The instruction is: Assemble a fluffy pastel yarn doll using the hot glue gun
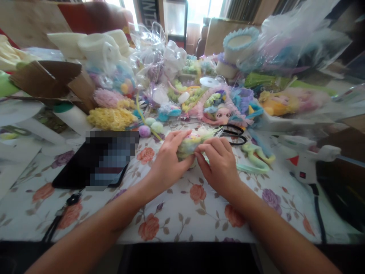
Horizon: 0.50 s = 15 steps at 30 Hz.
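Note:
Near the middle of the table, my left hand [171,156] is wrapped round a small fluffy pale green and yellow craft piece [189,146], with the thumb below it and the fingers over its far side. My right hand [218,161] touches the right side of the piece, its thumb and forefinger pinched together. What sits in that pinch is too small to make out. Black-handled scissors [239,140] lie just beyond my right hand. A pale green fuzzy strip [258,161] curves over the tablecloth to the right.
A dark tablet or phone [76,163] lies left on the flowered tablecloth [182,213]. A white glue gun [303,160] with a cord stands right. Pom-poms [145,131], yellow yarn [112,118], a doll's head [222,114], a cardboard box [48,82] and plastic bags [299,34] crowd the back.

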{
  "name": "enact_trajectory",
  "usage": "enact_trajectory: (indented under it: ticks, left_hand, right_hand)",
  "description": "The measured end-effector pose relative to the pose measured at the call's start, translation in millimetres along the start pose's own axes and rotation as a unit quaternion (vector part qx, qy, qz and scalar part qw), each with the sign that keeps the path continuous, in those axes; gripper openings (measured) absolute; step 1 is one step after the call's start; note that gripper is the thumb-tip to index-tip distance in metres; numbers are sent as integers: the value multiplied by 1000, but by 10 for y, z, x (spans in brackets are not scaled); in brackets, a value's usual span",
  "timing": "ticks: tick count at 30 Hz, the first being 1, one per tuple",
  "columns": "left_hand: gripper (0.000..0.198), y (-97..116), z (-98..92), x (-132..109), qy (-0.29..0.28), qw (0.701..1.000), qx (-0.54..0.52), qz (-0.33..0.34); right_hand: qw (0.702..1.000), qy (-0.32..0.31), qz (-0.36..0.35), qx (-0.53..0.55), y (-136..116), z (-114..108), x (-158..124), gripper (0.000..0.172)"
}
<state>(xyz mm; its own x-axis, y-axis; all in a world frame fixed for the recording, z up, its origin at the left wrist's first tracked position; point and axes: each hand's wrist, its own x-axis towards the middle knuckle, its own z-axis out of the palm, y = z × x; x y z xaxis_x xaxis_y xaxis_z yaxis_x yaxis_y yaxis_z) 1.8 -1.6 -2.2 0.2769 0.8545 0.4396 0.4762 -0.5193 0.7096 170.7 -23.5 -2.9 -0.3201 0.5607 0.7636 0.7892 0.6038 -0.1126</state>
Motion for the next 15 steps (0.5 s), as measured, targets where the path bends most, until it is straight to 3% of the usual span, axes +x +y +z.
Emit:
enact_trajectory:
  ticks: [15]
  left_hand:
    - [55,20,-6,-1,2,1000,-13,4]
  right_hand:
    - [998,-26,20,45,29,21,-10,11]
